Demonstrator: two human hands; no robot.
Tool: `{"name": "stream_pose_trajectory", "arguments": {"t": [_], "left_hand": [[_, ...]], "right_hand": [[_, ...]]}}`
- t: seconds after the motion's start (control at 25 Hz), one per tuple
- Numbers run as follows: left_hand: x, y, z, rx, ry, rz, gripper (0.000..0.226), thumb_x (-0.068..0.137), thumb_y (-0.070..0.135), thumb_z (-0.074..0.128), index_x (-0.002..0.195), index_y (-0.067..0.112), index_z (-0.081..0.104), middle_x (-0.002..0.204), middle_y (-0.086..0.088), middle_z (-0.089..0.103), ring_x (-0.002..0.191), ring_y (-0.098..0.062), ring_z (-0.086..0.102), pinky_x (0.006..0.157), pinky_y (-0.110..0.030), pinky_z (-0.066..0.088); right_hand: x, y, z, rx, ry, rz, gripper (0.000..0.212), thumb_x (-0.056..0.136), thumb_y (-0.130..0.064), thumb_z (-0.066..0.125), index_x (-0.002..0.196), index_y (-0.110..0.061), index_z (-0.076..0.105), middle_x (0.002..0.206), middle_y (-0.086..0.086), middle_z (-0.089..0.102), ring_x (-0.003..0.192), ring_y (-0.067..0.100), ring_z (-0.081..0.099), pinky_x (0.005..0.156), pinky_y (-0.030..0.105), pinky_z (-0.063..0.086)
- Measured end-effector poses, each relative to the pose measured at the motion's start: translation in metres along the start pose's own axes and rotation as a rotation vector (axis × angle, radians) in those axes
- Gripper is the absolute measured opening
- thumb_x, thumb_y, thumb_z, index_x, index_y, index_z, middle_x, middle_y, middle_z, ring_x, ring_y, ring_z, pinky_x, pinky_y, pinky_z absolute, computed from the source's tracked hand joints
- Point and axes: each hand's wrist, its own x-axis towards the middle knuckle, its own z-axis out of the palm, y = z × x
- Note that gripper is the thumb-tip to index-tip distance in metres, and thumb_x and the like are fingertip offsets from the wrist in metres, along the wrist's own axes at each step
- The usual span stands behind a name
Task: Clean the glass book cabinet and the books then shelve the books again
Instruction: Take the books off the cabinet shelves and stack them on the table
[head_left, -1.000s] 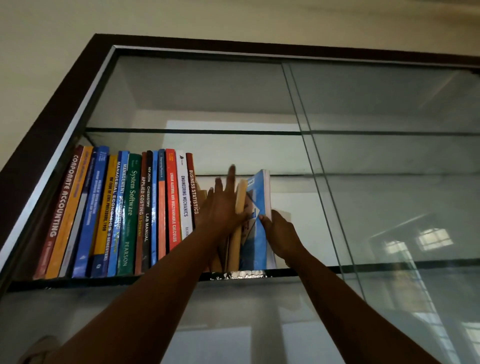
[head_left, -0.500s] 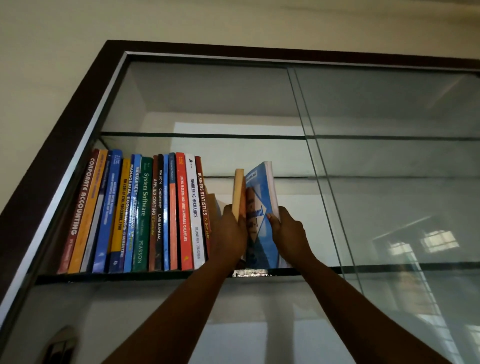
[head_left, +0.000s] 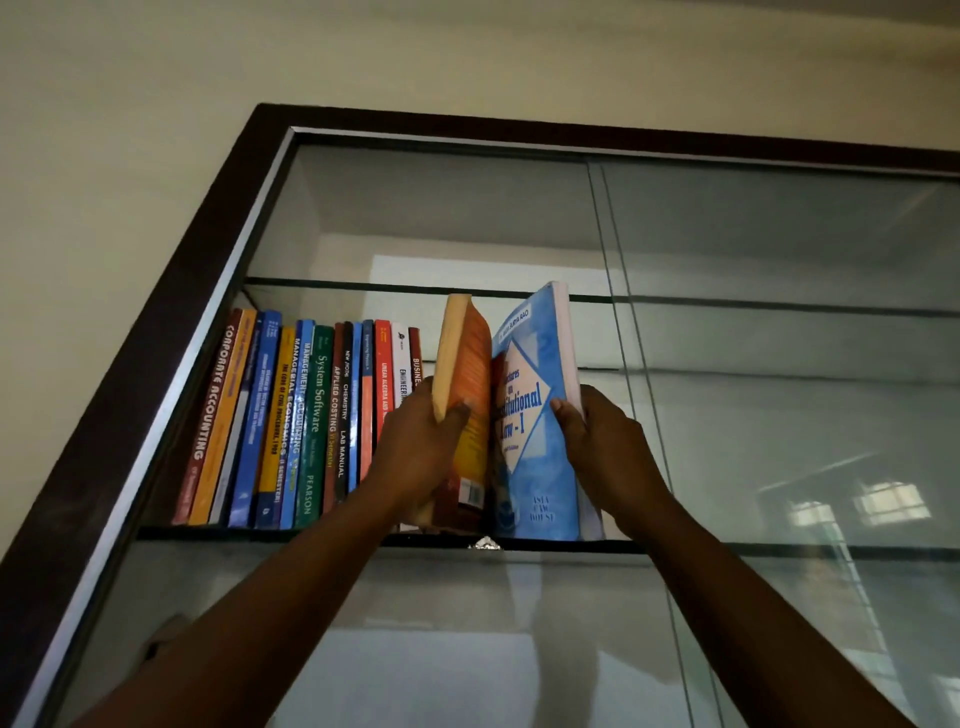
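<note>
Two bare forearms (head_left: 260, 623) rise from below toward a glass shelf (head_left: 208, 531) overhead. The left hand (head_left: 415, 457) grips an orange book (head_left: 467, 374), with its thumb on the cover and its fingers wrapped round the yellowed page edge. The right hand (head_left: 608, 452) grips a blue book (head_left: 535, 415) the same way, thumb on the cover (the title ends in "Law - I") and fingers curled behind the page side. The two books stand between the hands, touching low down and spreading apart at the top in a narrow V. Their lower ends reach the front edge of the shelf, just below the hands; whether they rest on it cannot be told. A small metal clip (head_left: 484, 544) sits on that edge, below the gap between the hands.

Just left of the left hand a row of books (head_left: 296, 415) stands on the same shelf, spines out (Corporate Accounting at the far end, System Software in green near the middle). The last spines of the row are partly hidden behind the left hand and the orange book.

Right of the right hand a glass door (head_left: 779, 389) covers that side of the cabinet (head_left: 135, 389), with window reflections in it. Above the hands runs an upper shelf (head_left: 363, 283), also glass. Beyond the dark cabinet frame is a pale wall (head_left: 156, 104).
</note>
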Motion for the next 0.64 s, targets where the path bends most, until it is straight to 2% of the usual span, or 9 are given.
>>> {"name": "stream_pose_trajectory", "arguments": {"t": [0.08,0.2,0.28,0.36,0.4,0.48,0.56,0.64], "left_hand": [[-0.012,0.017,-0.016,-0.039,-0.010,-0.027,0.033,0.096,0.022,0.047,0.128,0.019,0.046,0.113,-0.009,0.062,0.095,-0.027,0.064,0.081,-0.045,0.054],[-0.037,0.036,-0.042,-0.007,-0.004,-0.040,0.029,0.096,0.024,0.046,0.125,0.022,0.045,0.101,-0.001,0.061,0.083,-0.019,0.063,0.066,-0.032,0.052],[-0.063,0.038,-0.061,0.078,0.004,-0.047,0.034,0.095,0.024,0.046,0.128,0.019,0.045,0.106,-0.004,0.060,0.088,-0.021,0.063,0.067,-0.030,0.050],[-0.100,0.033,-0.081,0.078,0.012,-0.102,0.033,0.093,0.026,0.048,0.126,0.024,0.045,0.106,-0.003,0.061,0.092,-0.024,0.063,0.076,-0.037,0.051],[-0.120,0.028,-0.092,0.074,0.022,-0.130,0.030,0.091,0.026,0.049,0.121,0.028,0.045,0.101,0.000,0.062,0.089,-0.021,0.064,0.076,-0.038,0.051],[-0.161,0.013,-0.118,0.094,0.058,-0.186,0.020,0.090,0.025,0.053,0.108,0.033,0.049,0.091,0.009,0.063,0.078,-0.010,0.066,0.068,-0.029,0.053],[-0.197,-0.004,-0.143,0.168,0.082,-0.236,0.014,0.089,0.025,0.055,0.097,0.036,0.052,0.084,0.012,0.064,0.066,-0.004,0.066,0.056,-0.017,0.052],[-0.237,-0.020,-0.174,0.255,0.092,-0.337,0.011,0.090,0.025,0.055,0.098,0.032,0.053,0.082,0.011,0.062,0.063,-0.005,0.064,0.055,-0.021,0.051]], "right_hand": [[-0.008,-0.015,-0.013,-0.005,0.001,-0.015,0.032,0.098,-0.035,0.041,0.112,-0.009,0.055,0.113,0.008,0.065,0.099,0.024,0.061,0.071,0.023,0.043],[-0.026,-0.040,-0.029,0.006,-0.040,-0.035,0.031,0.098,-0.035,0.040,0.110,-0.011,0.056,0.106,0.002,0.065,0.085,0.014,0.059,0.054,0.010,0.039],[-0.047,-0.055,-0.036,0.032,-0.086,-0.026,0.026,0.098,-0.036,0.040,0.103,-0.016,0.057,0.098,-0.003,0.065,0.084,0.012,0.058,0.056,0.005,0.038],[-0.078,-0.064,-0.035,0.046,-0.138,-0.015,0.020,0.098,-0.035,0.041,0.094,-0.021,0.055,0.086,-0.009,0.061,0.081,0.011,0.057,0.057,0.005,0.038],[-0.097,-0.068,-0.031,0.064,-0.167,-0.002,0.020,0.097,-0.035,0.041,0.092,-0.021,0.054,0.084,-0.010,0.061,0.079,0.011,0.057,0.057,0.006,0.039],[-0.139,-0.077,-0.012,0.123,-0.246,0.041,0.022,0.097,-0.035,0.042,0.099,-0.020,0.058,0.092,-0.006,0.068,0.085,0.013,0.063,0.060,0.011,0.041],[-0.177,-0.086,0.012,0.155,-0.316,0.088,0.023,0.096,-0.034,0.044,0.106,-0.021,0.060,0.101,0.000,0.070,0.093,0.017,0.064,0.074,0.025,0.046],[-0.216,-0.102,0.044,0.195,-0.412,0.151,0.024,0.097,-0.032,0.045,0.108,-0.017,0.060,0.104,0.004,0.070,0.096,0.020,0.064,0.079,0.031,0.049]]}}
